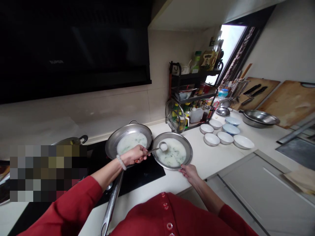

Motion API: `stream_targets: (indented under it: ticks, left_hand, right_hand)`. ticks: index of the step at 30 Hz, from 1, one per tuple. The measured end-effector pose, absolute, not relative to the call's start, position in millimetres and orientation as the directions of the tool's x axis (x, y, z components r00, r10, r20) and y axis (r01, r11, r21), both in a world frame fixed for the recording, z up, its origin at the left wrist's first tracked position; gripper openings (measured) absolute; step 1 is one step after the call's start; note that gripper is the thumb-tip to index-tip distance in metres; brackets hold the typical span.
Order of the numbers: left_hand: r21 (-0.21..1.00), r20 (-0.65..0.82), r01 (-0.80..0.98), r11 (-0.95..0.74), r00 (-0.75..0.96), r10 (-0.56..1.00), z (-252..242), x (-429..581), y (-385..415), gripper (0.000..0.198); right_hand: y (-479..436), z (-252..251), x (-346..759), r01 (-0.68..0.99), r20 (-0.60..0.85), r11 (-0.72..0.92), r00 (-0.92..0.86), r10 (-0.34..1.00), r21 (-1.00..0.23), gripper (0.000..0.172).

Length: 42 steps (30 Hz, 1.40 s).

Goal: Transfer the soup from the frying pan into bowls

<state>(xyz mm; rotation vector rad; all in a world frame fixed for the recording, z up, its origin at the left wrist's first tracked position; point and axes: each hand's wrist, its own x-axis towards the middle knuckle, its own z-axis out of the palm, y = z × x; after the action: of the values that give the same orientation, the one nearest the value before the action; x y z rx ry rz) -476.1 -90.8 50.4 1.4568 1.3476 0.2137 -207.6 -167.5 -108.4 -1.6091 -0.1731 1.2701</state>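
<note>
My left hand (136,154) is closed around the handle of a metal ladle (162,146), whose bowl hangs over a steel basin (189,157). White soup (176,152) with green leaves fills much of the basin. My right hand (189,172) grips the basin's near right rim between thumb and fingers. Left of the basin, a steel wok (112,144) stands on the black cooktop (147,178). It holds more of the same soup, and its long handle (113,200) points toward me.
Several small bowls (211,139) stand on the white counter at the right. A glass lid (175,116) leans against a black rack (197,77) of bottles. Steel pans (261,118) and cutting boards (290,101) are farther right. The range hood (73,49) overhangs the cooktop.
</note>
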Motion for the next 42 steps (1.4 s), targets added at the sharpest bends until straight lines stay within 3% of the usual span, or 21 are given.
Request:
stream_targets:
  ticks: [3, 7, 11, 15, 18, 20, 24, 30, 35, 42]
  left_hand:
    - [0.732, -0.469, 0.675, 0.095, 0.397, 0.789, 28, -455, -99, 0.012]
    - [0.572, -0.175, 0.725, -0.384, 0.565, 0.806, 10, -445, -112, 0.016]
    - [0.584, -0.076, 0.693, -0.424, 0.566, 0.821, 15, -454, -116, 0.015]
    - [0.685, -0.109, 0.671, -0.282, 0.477, 0.872, 34, -482, -101, 0.02]
    - [0.755, -0.163, 0.649, -0.088, 0.316, 0.935, 42, -515, -82, 0.027]
    - [0.806, -0.214, 0.584, 0.095, 0.138, 0.967, 41, -537, -70, 0.018]
    - [0.674, -0.249, 0.695, 0.25, -0.104, 0.963, 29, -568, -52, 0.011]
    - [0.691, -0.343, 0.639, 0.338, -0.123, 0.931, 13, -568, -46, 0.022]
    - [0.782, -0.489, 0.405, 0.474, -0.075, 0.869, 19, -561, -47, 0.02]
    - [0.789, -0.605, 0.126, 0.602, -0.017, 0.796, 34, -573, -49, 0.018]
  right_hand:
    - [-167, -108, -208, -0.452, -0.634, -0.455, 0.435, 0.639, -0.768, 0.028]
    - [-167, -109, -208, -0.456, -0.633, -0.45, 0.434, 0.641, -0.768, 0.031]
    - [-168, -110, -207, -0.464, -0.631, -0.442, 0.427, 0.648, -0.767, 0.031]
    - [-168, -111, -207, -0.468, -0.633, -0.443, 0.422, 0.649, -0.765, 0.029]
    - [-168, -111, -206, -0.464, -0.634, -0.447, 0.422, 0.647, -0.765, 0.03]
    - [-168, -111, -206, -0.461, -0.634, -0.449, 0.42, 0.649, -0.766, 0.031]
    - [-168, -111, -206, -0.456, -0.629, -0.447, 0.42, 0.654, -0.769, 0.032]
    - [-167, -111, -206, -0.458, -0.63, -0.446, 0.422, 0.652, -0.769, 0.028]
    - [-168, -113, -205, -0.461, -0.633, -0.448, 0.421, 0.649, -0.766, 0.027]
    - [-167, -115, -205, -0.466, -0.635, -0.446, 0.422, 0.648, -0.764, 0.033]
